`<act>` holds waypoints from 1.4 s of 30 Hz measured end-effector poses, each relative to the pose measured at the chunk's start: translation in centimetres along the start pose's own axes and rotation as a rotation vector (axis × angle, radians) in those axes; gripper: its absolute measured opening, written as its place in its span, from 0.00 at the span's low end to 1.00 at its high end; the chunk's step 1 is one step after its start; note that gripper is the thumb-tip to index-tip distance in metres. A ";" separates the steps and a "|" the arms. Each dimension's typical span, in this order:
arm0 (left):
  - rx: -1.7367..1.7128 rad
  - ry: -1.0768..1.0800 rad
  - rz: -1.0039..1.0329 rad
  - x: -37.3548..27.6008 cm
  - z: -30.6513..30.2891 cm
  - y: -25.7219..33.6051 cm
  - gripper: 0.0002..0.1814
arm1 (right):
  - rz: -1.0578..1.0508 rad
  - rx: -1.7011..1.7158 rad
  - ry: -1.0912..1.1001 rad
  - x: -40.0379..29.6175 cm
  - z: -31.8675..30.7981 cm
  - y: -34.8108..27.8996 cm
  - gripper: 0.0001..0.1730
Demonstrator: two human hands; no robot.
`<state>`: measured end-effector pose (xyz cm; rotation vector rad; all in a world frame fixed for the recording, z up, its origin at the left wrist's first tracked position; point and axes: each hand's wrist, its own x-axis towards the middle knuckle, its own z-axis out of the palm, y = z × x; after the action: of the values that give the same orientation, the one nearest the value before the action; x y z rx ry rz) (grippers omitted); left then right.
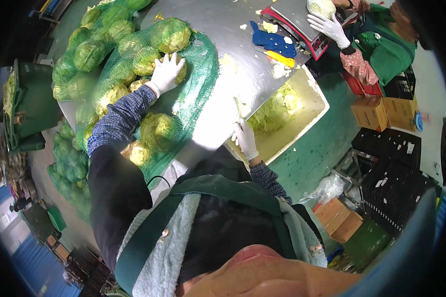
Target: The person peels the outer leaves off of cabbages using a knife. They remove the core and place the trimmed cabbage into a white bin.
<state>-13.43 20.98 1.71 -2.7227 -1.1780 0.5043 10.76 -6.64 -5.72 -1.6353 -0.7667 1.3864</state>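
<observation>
My left hand (167, 74), in a white glove, lies over a cabbage (181, 72) with its fingers curved around the top. That cabbage is at the mouth of a green mesh sack (202, 70) on the metal table (208, 15). Several more cabbages are around it, among them a large one (171, 35) under the mesh and another (158, 131) nearer my body. My right hand (246, 139), also gloved, holds a knife (238, 107) with its blade pointing away from me. It is at the table edge, beside a white bin (282, 148) with loose cabbage leaves (278, 107).
A co-worker's gloved hand (329, 29) touches a cabbage (320, 8) on a red-edged scale (295, 18). A yellow-handled cutter (280, 58) and a blue cloth (271, 41) lie close by. Another cabbage sack (93, 48) fills the table's left. Black crates (390, 189) stand right.
</observation>
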 end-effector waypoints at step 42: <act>-1.838 0.287 -0.257 -3.4 6.2 21.2 0.44 | -0.205 -0.121 0.123 -2.8 -1.0 -0.2 0.24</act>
<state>-3.32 3.88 -8.59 -3.1499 -2.5437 -1.8396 11.21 -9.12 -4.19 -1.6664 -0.9325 1.1038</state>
